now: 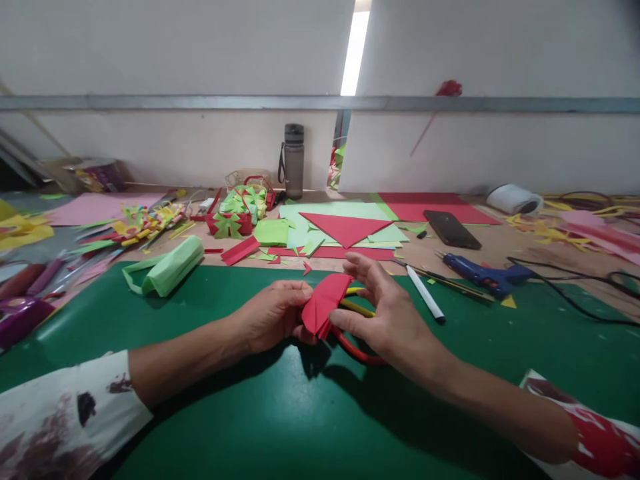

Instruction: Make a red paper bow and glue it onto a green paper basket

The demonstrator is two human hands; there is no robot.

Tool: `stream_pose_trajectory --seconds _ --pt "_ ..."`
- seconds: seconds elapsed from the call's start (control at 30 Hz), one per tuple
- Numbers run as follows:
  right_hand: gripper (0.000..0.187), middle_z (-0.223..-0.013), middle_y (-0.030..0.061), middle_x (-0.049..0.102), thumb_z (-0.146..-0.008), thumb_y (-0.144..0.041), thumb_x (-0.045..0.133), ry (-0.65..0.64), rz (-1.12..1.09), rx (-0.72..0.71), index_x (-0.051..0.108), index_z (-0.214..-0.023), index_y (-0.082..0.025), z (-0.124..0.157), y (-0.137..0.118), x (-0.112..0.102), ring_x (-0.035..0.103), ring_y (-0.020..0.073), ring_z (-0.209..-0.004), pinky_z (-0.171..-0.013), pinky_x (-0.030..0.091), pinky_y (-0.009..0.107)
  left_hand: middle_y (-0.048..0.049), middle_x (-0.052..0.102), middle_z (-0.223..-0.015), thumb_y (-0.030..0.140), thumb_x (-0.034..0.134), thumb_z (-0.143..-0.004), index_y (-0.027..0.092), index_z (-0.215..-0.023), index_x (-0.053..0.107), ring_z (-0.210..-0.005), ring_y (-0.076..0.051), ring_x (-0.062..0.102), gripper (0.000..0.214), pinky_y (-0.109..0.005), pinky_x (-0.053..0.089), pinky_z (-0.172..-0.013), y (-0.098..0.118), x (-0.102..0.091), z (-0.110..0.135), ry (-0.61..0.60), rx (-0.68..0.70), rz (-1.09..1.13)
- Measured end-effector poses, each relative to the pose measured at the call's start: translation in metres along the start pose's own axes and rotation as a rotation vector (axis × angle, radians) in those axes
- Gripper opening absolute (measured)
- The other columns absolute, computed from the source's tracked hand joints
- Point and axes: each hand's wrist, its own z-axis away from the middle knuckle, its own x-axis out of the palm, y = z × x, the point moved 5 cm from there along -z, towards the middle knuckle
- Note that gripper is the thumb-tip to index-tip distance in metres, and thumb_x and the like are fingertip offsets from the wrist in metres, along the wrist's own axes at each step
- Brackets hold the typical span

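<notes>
A folded piece of red paper (324,303) is held between both my hands just above the green mat (200,373). My left hand (275,315) is curled, its fingers pinching the paper's left edge. My right hand (387,310) grips the paper's lower right side with the thumb, its fingers partly spread above it. Beneath my right hand lie scissors with red and yellow handles (357,350), mostly hidden.
A white pen (425,293) and a blue glue gun (483,275) with its black cord lie to the right. A rolled light-green paper (167,267) sits left. Paper sheets, cut scraps, a phone (451,229), a grey bottle (293,160) and a tape roll (514,199) crowd the far side.
</notes>
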Motion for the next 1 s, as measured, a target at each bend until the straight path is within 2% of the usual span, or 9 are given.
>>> stream_pose_trajectory --seconds 0.17,0.3,0.47,0.77,1.0 --pt "0.075 -0.136 0.0087 0.048 -0.064 -0.027 0.072 0.001 0.078 -0.013 0.041 -0.132 -0.021 0.006 -0.001 0.004 0.048 0.0251 -0.122 -0.101 0.042 0.041 -0.0046 0.063 -0.06 0.018 0.059 -0.081 0.011 -0.076 0.057 -0.047 -0.013 0.06 0.009 -0.025 0.054 -0.045 -0.001 0.0 0.0 0.019 -0.036 0.03" --pt "0.073 -0.136 0.0082 0.048 -0.066 -0.026 0.069 -0.011 0.074 -0.017 0.04 -0.133 -0.022 0.005 -0.001 0.005 0.052 0.0248 -0.117 -0.099 0.044 0.041 -0.0045 0.063 -0.06 0.018 0.059 -0.08 0.01 -0.075 0.059 -0.047 -0.013 0.059 0.009 -0.025 0.055 -0.046 0.0 0.001 0.0 -0.023 -0.041 0.042" --pt "0.073 -0.136 0.0097 0.048 -0.067 -0.027 0.068 -0.009 0.075 -0.02 0.04 -0.134 -0.021 0.004 -0.001 0.005 0.051 0.0257 -0.119 -0.1 0.042 0.042 -0.0048 0.064 -0.06 0.021 0.061 -0.08 0.009 -0.077 0.061 -0.048 -0.013 0.06 0.012 -0.025 0.056 -0.05 -0.003 0.003 0.0 -0.092 -0.057 0.044" --pt "0.069 -0.134 0.0127 0.049 -0.068 -0.022 0.062 -0.003 0.081 -0.038 0.039 -0.133 -0.017 0.006 -0.006 0.003 0.049 0.0247 -0.121 -0.097 0.046 0.038 -0.0051 0.064 -0.061 0.027 0.067 -0.076 0.012 -0.074 0.056 -0.053 -0.015 0.061 0.019 -0.027 0.055 -0.049 -0.009 0.004 0.001 -0.078 -0.085 0.016" --pt "0.054 -0.129 0.0104 0.055 -0.073 -0.019 0.06 0.005 0.124 -0.103 0.048 -0.126 -0.019 0.006 -0.009 0.002 0.052 0.0247 -0.118 -0.1 0.042 0.042 -0.0047 0.062 -0.06 0.027 0.067 -0.077 0.012 -0.075 0.056 -0.047 -0.013 0.058 0.019 -0.029 0.055 -0.048 -0.012 0.008 0.003 -0.094 -0.11 -0.02"
